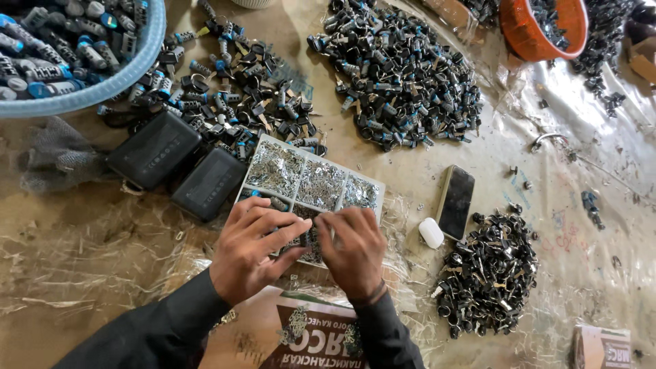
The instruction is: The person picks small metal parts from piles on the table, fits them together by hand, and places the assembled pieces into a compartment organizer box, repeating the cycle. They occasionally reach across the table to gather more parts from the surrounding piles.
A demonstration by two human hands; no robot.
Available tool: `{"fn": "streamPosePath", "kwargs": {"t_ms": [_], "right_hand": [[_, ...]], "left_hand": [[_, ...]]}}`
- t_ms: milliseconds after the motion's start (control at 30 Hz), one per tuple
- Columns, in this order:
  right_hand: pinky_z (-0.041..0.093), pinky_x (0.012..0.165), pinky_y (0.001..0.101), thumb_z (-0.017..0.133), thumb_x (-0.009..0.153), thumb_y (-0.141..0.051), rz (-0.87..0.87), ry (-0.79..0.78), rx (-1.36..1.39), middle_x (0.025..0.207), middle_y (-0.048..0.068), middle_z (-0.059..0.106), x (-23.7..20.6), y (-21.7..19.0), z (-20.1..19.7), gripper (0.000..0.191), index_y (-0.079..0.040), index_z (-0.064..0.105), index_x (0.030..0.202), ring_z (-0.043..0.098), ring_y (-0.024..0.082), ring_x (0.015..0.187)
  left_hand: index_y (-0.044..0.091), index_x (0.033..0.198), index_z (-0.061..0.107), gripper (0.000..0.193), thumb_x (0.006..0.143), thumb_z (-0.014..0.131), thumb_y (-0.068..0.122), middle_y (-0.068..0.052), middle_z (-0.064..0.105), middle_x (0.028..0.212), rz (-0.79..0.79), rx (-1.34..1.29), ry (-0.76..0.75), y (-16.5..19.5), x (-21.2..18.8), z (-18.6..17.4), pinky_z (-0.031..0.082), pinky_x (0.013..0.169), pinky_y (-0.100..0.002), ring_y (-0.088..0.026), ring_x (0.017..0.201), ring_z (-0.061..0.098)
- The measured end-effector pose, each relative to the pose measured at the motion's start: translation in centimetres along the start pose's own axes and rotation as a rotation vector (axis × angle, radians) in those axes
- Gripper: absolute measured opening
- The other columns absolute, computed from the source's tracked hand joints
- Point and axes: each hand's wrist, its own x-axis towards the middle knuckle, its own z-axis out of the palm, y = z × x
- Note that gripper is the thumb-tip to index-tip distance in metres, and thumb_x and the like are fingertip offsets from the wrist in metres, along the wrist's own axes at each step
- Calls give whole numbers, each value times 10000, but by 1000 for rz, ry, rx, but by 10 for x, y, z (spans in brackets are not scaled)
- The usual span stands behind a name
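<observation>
My left hand (254, 247) and my right hand (353, 248) meet fingertip to fingertip over the near edge of a white compartment tray (377, 186) filled with tiny silvery metal bits. Together they pinch a small dark lock part (311, 234), mostly hidden by the fingers. Dark sleeves cover both forearms. Just below my wrists, several small metal bits lie on a brown printed cardboard (321, 338).
Heaps of dark lock cylinders with keys lie at the top middle (396, 75), upper left (239, 89) and lower right (488, 273). Pale blue basin (130, 68) top left, orange basket (526, 41) top right. Two black boxes (181, 167), a phone (456, 202) and a white case (431, 233) rest nearby.
</observation>
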Motion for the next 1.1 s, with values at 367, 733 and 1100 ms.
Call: {"fn": "streamPosePath", "kwargs": {"t_ms": [367,733,1100], "right_hand": [[502,720,337,797,850,-96,128,34,112,842,68,670,-2,-1,-2,87,-63,770,926,622,222,789],[554,772,265,704,964,-24,577,-132,1108,925,58,735,-25,5,14,89,51,741,997,682,114,854],[460,707,239,689,991,-50,401,-62,840,865,37,650,-17,-7,14,135,43,686,893,570,91,792]], "left_hand": [[110,1205,728,376,845,801,186,-40,693,1115,-14,2,6,3,-1,-3,433,1067,-468,-254,1052,631],[120,1111,709,314,834,826,208,-10,709,1066,-14,5,67,-3,-4,-2,445,1072,-462,-210,1038,664],[115,1108,711,325,830,825,237,-28,706,1065,8,7,69,-5,-6,-4,441,1062,-474,-225,1023,654]]}}
